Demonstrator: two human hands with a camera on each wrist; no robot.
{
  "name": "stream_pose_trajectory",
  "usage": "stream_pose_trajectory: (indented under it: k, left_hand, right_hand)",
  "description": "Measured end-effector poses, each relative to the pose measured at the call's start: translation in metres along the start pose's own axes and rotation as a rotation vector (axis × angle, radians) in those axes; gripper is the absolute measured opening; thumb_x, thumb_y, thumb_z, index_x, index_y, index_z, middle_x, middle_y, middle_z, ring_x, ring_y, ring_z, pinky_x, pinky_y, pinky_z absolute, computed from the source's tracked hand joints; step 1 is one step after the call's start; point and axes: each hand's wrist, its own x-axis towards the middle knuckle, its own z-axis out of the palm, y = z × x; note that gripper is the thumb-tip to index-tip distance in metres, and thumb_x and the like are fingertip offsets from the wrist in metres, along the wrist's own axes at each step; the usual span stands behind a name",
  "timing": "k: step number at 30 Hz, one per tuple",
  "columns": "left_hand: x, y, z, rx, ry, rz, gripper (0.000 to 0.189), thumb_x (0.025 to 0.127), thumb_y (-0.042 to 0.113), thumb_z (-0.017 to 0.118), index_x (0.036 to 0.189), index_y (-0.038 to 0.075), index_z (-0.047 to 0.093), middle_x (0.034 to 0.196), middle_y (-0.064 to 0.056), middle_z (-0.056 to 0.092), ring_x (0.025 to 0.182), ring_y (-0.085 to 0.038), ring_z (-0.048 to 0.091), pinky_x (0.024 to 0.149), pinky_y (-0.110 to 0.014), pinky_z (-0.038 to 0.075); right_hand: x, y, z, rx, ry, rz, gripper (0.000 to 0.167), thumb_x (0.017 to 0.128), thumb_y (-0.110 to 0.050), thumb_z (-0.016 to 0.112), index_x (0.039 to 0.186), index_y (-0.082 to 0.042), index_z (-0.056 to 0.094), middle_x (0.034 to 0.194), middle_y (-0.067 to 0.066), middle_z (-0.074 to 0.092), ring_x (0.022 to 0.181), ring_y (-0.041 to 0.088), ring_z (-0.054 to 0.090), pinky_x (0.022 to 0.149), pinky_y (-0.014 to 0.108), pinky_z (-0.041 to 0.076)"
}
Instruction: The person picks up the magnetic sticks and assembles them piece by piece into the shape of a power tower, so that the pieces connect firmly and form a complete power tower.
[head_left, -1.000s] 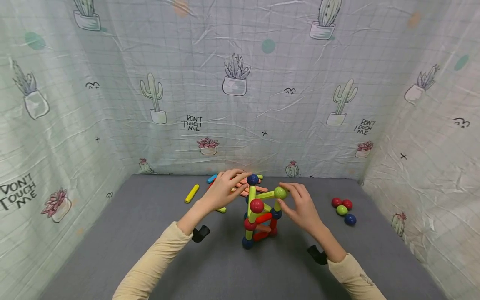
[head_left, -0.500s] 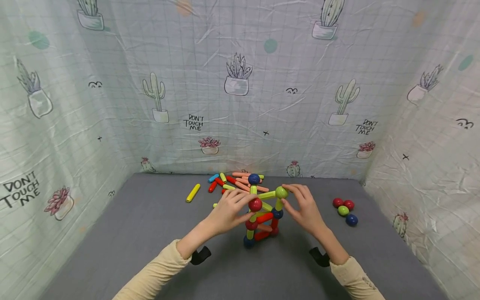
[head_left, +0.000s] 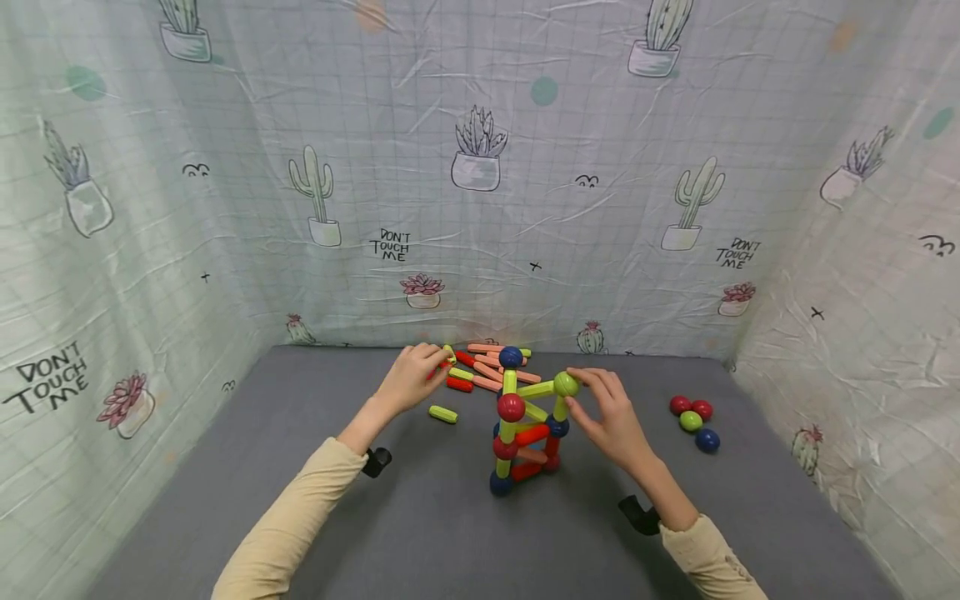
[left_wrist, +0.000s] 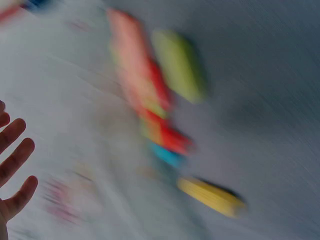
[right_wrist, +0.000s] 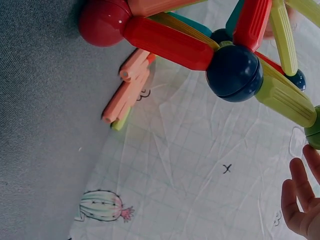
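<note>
A tower of magnetic balls and sticks (head_left: 504, 447) stands on the grey table in the head view. At its upper right, my right hand (head_left: 611, 417) pinches a green ball (head_left: 566, 384) between thumb and forefinger. The right wrist view has fingertips against that green ball (right_wrist: 313, 129), the other fingers loose. My left hand (head_left: 411, 377) is over the left end of a pile of loose sticks (head_left: 487, 383), hiding part of it. In the blurred left wrist view its fingers (left_wrist: 17, 160) are spread and hold nothing. A red ball (head_left: 512, 407) and a blue ball (head_left: 511, 357) top the tower's left side.
A single green stick (head_left: 443, 414) lies in front of the pile. Several loose balls (head_left: 691, 421) sit together at the right. A yellow stick (left_wrist: 210, 196) shows in the left wrist view. Behind the table hangs a cactus-print cloth (head_left: 480, 225).
My left hand went from the top blue ball to the red ball, then left and away to the stick pile. My right hand stays at the green ball.
</note>
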Motion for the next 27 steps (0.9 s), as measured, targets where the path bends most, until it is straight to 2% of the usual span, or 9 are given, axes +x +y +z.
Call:
stream_pose_trajectory:
  k: [3,5,7,9,12,16,22,25,27]
  left_hand:
    - [-0.018,-0.04,0.018,0.141,-0.127,-0.099,0.014,0.081,0.017,0.064,0.093,0.01,0.063,0.085,-0.006,0.064,0.077,-0.022,0.057,0.066,-0.039,0.043]
    - [-0.031,-0.061,0.026,0.215,-0.215,-0.149,0.013,0.08,0.019,0.066,0.089,0.01,0.062,0.085,-0.007,0.064,0.078,-0.025,0.057,0.067,-0.043,0.043]
    - [-0.043,-0.076,0.031,0.272,-0.303,-0.194,0.019,0.078,0.022,0.068,0.09,0.009,0.062,0.084,-0.008,0.064,0.079,-0.028,0.058,0.068,-0.047,0.042]
    - [-0.053,-0.084,0.032,0.305,-0.386,-0.227,0.024,0.076,0.026,0.068,0.091,0.008,0.062,0.081,-0.009,0.064,0.076,-0.028,0.057,0.068,-0.048,0.041]
    - [-0.063,-0.086,0.033,0.32,-0.456,-0.262,0.033,0.076,0.027,0.068,0.1,0.006,0.06,0.081,-0.011,0.065,0.074,-0.029,0.059,0.068,-0.049,0.042]
    - [-0.069,-0.084,0.033,0.278,-0.486,-0.313,0.039,0.079,0.018,0.066,0.113,0.003,0.055,0.09,-0.016,0.065,0.081,-0.033,0.06,0.072,-0.054,0.043]
    - [-0.067,-0.077,0.028,0.204,-0.627,-0.483,0.042,0.08,0.009,0.057,0.121,0.003,0.05,0.104,-0.023,0.058,0.097,-0.043,0.052,0.082,-0.063,0.034]
    - [-0.066,-0.071,0.025,0.219,-0.658,-0.504,0.041,0.081,0.015,0.058,0.121,0.007,0.053,0.106,-0.023,0.058,0.097,-0.044,0.051,0.081,-0.063,0.033]
    - [-0.066,-0.069,0.023,0.238,-0.639,-0.494,0.038,0.081,0.017,0.058,0.119,0.009,0.055,0.104,-0.022,0.059,0.094,-0.043,0.052,0.079,-0.062,0.034]
  right_hand:
    - [0.001,0.0,0.0,0.008,0.0,0.0,0.044,0.076,-0.006,0.067,0.118,-0.007,0.054,0.108,0.006,0.054,0.095,0.018,0.047,0.081,0.029,0.039]
    - [0.001,-0.001,0.001,0.014,-0.003,0.004,0.044,0.076,-0.006,0.066,0.118,-0.007,0.054,0.109,0.006,0.054,0.095,0.019,0.048,0.081,0.029,0.04]
    - [0.002,-0.001,0.001,0.016,-0.006,0.008,0.044,0.076,-0.006,0.066,0.118,-0.007,0.053,0.109,0.006,0.054,0.095,0.021,0.048,0.081,0.029,0.04]
    - [0.002,-0.002,0.001,0.017,-0.01,0.016,0.043,0.077,-0.007,0.066,0.118,-0.007,0.053,0.109,0.006,0.054,0.095,0.022,0.049,0.081,0.029,0.04]
    - [0.002,-0.002,0.001,0.009,-0.011,0.015,0.043,0.077,-0.007,0.066,0.118,-0.007,0.053,0.108,0.006,0.053,0.094,0.021,0.049,0.081,0.029,0.041]
    - [0.002,-0.003,0.001,0.006,-0.005,-0.003,0.044,0.076,-0.005,0.066,0.118,-0.007,0.052,0.108,0.007,0.053,0.094,0.018,0.048,0.079,0.029,0.042]
    - [0.003,-0.004,0.002,0.009,-0.022,0.011,0.043,0.078,-0.006,0.065,0.118,-0.007,0.052,0.109,0.007,0.052,0.094,0.016,0.048,0.08,0.028,0.043]
    - [0.003,-0.005,0.001,0.015,-0.032,0.034,0.042,0.078,-0.008,0.065,0.118,-0.007,0.052,0.11,0.006,0.052,0.095,0.014,0.048,0.08,0.027,0.042]
    - [0.003,-0.006,0.0,0.017,-0.033,0.041,0.041,0.079,-0.008,0.064,0.118,-0.007,0.052,0.11,0.006,0.052,0.094,0.014,0.047,0.08,0.029,0.043]
